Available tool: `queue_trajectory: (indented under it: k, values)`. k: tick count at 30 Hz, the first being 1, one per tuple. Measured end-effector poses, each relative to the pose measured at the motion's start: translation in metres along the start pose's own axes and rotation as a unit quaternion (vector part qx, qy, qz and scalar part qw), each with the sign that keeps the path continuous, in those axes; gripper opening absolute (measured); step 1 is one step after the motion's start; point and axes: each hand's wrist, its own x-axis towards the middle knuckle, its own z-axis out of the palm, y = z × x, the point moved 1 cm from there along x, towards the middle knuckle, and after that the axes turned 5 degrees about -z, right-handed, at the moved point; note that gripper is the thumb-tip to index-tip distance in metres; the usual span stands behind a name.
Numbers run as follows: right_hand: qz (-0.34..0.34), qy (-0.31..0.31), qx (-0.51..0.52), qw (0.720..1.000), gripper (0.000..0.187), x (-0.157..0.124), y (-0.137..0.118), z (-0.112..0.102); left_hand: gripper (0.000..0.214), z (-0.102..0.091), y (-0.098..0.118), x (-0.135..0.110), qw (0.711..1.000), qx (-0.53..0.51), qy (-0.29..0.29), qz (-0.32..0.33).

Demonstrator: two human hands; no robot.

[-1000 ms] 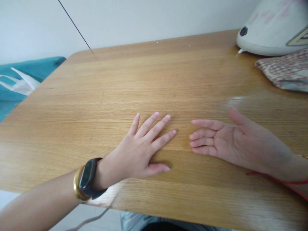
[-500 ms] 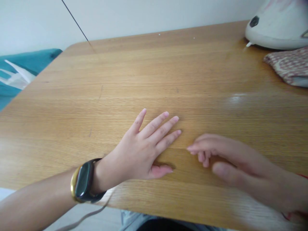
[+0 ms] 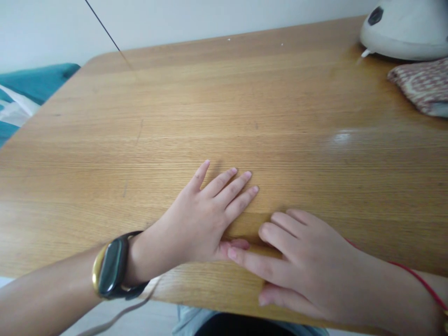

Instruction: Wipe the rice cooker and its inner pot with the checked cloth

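Note:
My left hand (image 3: 199, 219) lies palm down over the wooden table (image 3: 196, 102), its fingers spread and nothing in it. A dark smart band (image 3: 112, 268) and a gold-coloured bangle (image 3: 98, 270) circle that wrist. Beside it, my right hand (image 3: 304, 261) points with its index finger, whose tip meets or overlaps the left thumb. The thumb of the right hand stands apart below the index, while the other fingers are curled down. No object shows in it. A red cord (image 3: 415, 275) runs round the right wrist.
A white rounded object with a dark oval spot (image 3: 406, 37) stands at the back right, with a red-and-white patterned cloth item (image 3: 422, 86) in front of it. Teal fabric (image 3: 45, 81) and white material lie beyond the left edge. A grey cable (image 3: 122, 315) hangs below the front edge.
My right hand has turned palm down and moved left, extending its index finger to the left thumb while the other fingers curled. My left hand stays spread in nearly the same place.

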Motion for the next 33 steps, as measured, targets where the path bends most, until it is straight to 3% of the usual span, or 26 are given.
queue_trajectory:
  k: [14,33]
  values:
    - [-0.014,0.004,0.01,1.0,0.043,-0.003,0.0,-0.0005,0.081,-0.0006,0.0016,0.0009,0.999,0.037,-0.016,0.002]
    - [-0.015,0.021,-0.002,1.0,0.039,-0.0013,-0.0005,-0.0042,0.081,-0.0015,0.0017,0.0008,0.997,0.071,-0.018,0.014]
